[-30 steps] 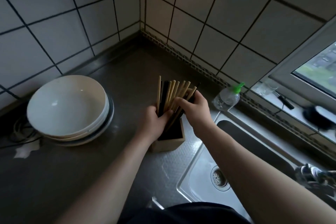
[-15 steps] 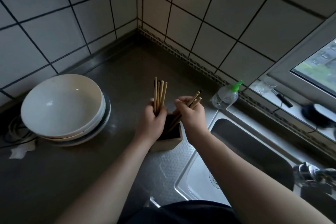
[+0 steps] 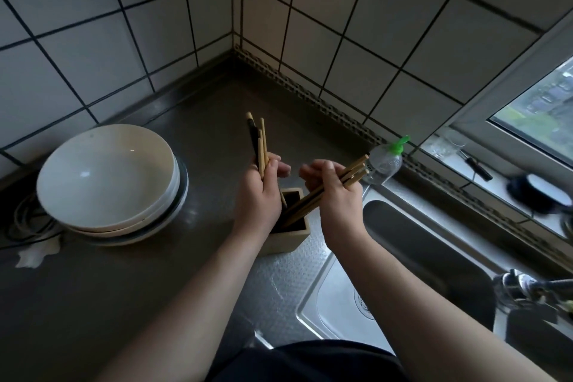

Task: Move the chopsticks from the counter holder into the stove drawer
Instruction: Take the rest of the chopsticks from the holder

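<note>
Left fingers (image 3: 275, 168): curled round an upright bundle of chopsticks (image 3: 259, 143), thumb across the front; the left hand (image 3: 257, 198) was at the centre of the frame, above the holder's left edge.
Upright bundle of chopsticks: pale wooden sticks with one dark one, tops pointing toward the tiled corner; lower ends were hidden behind the hand.
Right fingers (image 3: 316, 171): closed on a slanted bundle of chopsticks (image 3: 356, 171); the right hand (image 3: 336, 206) was just right of the left, the two apart.
Slanted bundle of chopsticks: tops leaned to the upper right toward the bottle, lower ends reached down into the holder's dark opening.
Wooden chopstick holder (image 3: 286, 243): square box standing on the bench (image 3: 93, 295), below both hands, at the sink's left rim.
Stacked bowls (image 3: 105, 174): pale, left of the frame, well apart from the holder.
Clear bottle with green cap (image 3: 384, 163): right of the right hand, by the wall.
Steel sink (image 3: 403, 251): lower right, with a tap (image 3: 521, 287) at the right edge.
Cable (image 3: 28, 223): coiled at the far left, beside the bowls.
</note>
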`<state>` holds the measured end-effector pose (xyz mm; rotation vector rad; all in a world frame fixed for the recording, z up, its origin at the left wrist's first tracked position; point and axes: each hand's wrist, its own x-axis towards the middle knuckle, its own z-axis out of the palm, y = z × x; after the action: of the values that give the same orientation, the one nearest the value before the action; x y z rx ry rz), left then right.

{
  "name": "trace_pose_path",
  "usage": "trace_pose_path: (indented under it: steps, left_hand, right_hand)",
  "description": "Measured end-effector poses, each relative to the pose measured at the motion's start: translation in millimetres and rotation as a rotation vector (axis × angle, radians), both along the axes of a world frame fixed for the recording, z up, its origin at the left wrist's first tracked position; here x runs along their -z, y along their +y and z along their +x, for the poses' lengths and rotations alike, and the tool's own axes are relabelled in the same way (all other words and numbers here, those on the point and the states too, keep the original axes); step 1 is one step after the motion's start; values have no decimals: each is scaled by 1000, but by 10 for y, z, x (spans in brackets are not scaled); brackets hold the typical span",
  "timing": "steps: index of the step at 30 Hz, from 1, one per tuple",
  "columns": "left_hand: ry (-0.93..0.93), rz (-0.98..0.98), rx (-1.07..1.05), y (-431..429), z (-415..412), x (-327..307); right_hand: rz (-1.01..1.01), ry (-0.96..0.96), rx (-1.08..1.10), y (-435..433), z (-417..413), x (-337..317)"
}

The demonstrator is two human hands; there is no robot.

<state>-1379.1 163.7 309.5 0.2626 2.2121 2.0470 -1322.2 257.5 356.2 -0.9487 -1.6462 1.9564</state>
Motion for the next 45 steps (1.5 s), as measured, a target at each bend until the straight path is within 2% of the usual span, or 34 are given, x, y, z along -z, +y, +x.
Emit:
trace_pose_path:
  steps: [7, 18, 25, 29, 33, 42, 45]
  left_hand:
    - [86, 178, -46, -64, 36, -280]
    - [303, 167, -90, -215, 315, -904]
    - [421, 253, -8, -186, 758, -1285]
    - [419, 296, 144, -39, 1230, -1333]
    - [347, 323, 347, 137, 1899, -1223]
    - [273, 186, 750, 86, 3977, -851]
    - [244, 197, 900, -9, 4707, -754]
  right_hand:
    - [-9, 207, 91, 90, 183, -411]
    - [-25, 537, 121, 130, 765, -998]
    - [129, 697, 131, 110, 1431, -1258]
    - [195, 721, 194, 95, 2029, -1263]
    - [246, 690, 354, 50, 2791, -1141]
    - [321, 456, 741, -527, 5049, -855]
    - [328, 384, 872, -801, 5807, -770]
